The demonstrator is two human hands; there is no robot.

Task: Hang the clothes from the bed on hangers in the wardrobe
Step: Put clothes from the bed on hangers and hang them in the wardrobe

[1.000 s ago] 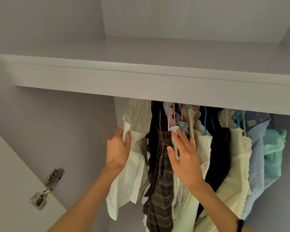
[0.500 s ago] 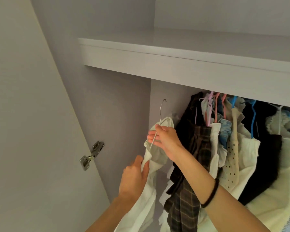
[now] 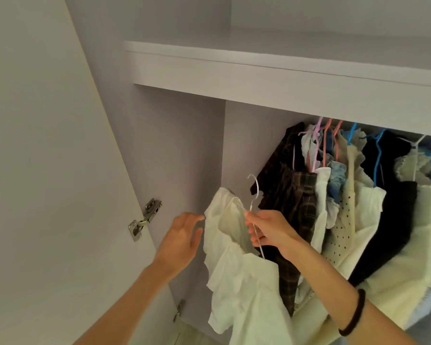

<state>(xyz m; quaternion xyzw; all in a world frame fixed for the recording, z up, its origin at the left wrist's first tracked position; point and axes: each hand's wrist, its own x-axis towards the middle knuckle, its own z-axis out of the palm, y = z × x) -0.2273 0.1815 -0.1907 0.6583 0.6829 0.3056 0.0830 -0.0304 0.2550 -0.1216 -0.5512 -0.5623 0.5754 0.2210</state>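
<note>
Crowding the right hand (image 3: 271,230) pinching the white hanger (image 3: 255,195), hung clothes (image 3: 358,207); left hand (image 3: 182,235) open.

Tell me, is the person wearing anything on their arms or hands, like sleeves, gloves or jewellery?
Both forearms are bare as far as the picture shows, with no sleeves and no gloves. The left hand has nothing on it. The right hand is bare too, but a thin black band, like a hair tie, circles that forearm. No rings show.

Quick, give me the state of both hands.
Left hand: open, fingers spread beside the white garment, holding nothing.
Right hand: pinching the white hanger that carries the garment.
</note>
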